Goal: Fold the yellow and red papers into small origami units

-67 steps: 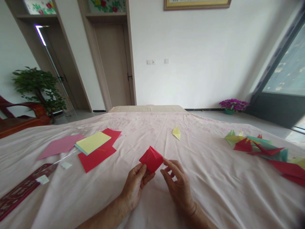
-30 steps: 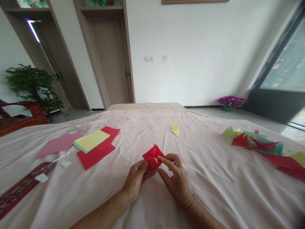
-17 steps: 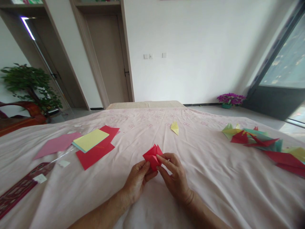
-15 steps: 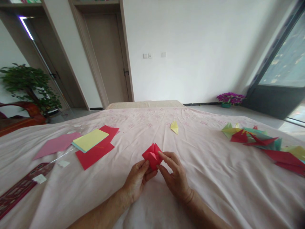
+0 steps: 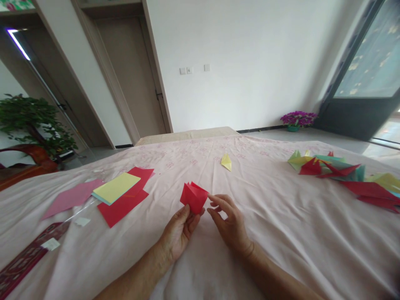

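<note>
A small piece of red folded paper [image 5: 195, 198] is pinched by its lower part between the thumb and fingers of my left hand [image 5: 179, 229]. Its top shows several pointed layers, and the flat front face is turned towards me. Just to the right is my right hand [image 5: 229, 223], thumb and fingers apart. Its index fingertip is at the paper's right corner; whether it touches, I cannot tell. Farther back on the cloth lies a yellow folded paper piece [image 5: 226, 162].
A pale pink floral tablecloth [image 5: 268, 250] covers the table. On the left lie yellow sheets [image 5: 117, 188], red sheets [image 5: 121, 208], a pink sheet [image 5: 73, 198] and a dark red patterned strip [image 5: 28, 254]. Several folded paper figures [image 5: 328, 166] are grouped at the right.
The red paper now shows a flatter face, its folds turned in my left hand. My right thumb and fingers have come off its right side. The view has shifted slightly.
</note>
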Action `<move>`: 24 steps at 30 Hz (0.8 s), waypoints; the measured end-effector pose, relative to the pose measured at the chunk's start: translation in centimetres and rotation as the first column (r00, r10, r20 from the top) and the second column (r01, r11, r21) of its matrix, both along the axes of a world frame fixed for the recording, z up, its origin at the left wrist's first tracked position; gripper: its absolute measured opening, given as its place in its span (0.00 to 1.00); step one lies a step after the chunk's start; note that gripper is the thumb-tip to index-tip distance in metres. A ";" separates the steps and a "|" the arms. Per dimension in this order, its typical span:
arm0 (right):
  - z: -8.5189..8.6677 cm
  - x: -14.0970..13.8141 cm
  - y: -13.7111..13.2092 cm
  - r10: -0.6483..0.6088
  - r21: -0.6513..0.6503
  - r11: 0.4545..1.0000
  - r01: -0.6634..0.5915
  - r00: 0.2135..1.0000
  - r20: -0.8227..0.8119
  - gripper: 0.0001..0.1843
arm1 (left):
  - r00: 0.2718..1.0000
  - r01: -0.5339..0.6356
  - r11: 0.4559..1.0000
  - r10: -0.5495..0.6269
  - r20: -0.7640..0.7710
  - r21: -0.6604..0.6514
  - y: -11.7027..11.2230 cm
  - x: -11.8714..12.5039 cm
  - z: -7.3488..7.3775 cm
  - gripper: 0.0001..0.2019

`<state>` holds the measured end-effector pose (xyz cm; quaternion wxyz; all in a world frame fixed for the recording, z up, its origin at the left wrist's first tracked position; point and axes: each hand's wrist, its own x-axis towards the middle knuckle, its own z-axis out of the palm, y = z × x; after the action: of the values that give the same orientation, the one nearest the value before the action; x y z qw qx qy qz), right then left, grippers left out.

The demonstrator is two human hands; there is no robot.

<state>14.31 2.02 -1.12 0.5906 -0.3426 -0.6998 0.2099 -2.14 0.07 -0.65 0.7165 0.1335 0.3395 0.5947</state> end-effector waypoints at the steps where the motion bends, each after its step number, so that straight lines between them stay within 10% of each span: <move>1: 0.0 0.0 -0.1 0.010 0.005 1.000 -0.010 1.000 0.016 0.20 | 1.000 -0.002 1.000 0.002 -0.001 0.003 0.0 0.0 0.0 0.08; 24: 0.3 -0.2 -1.1 0.103 -0.039 0.994 -0.103 0.995 -0.003 0.26 | 0.982 0.052 0.993 -0.032 -0.184 0.107 -0.3 0.4 0.0 0.12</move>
<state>14.06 0.95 -0.78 0.5724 -0.3176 -0.7120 0.2539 -1.70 -0.23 -0.68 0.6863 0.2343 0.3669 0.5827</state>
